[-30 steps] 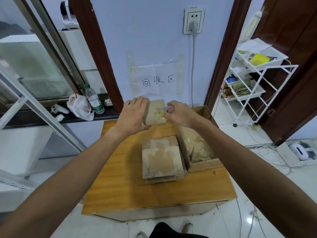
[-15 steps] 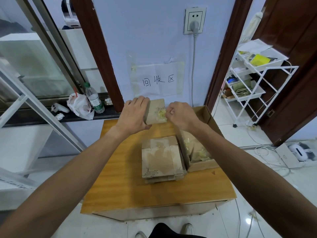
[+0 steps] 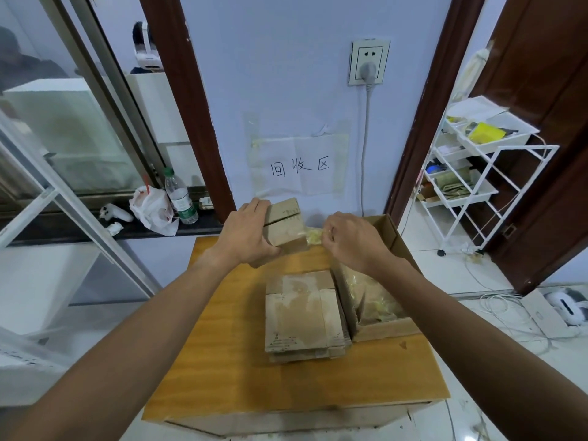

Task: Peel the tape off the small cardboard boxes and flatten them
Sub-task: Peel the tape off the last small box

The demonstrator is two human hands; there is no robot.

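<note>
My left hand grips a small brown cardboard box from its left side, holding it above the far edge of the wooden table. A dark slit shows where the box's top flaps meet. My right hand pinches a strip of yellowish clear tape that stretches from the box's right side. On the table below lies a stack of flattened boxes.
An open cardboard box holding crumpled tape stands right of the stack. A ledge at the left carries a water bottle and a white bag. A white wire rack stands at the right; cables lie on the floor.
My right hand has pulled away to the right, drawing the tape off the box. The seam between the box's top flaps now shows.
</note>
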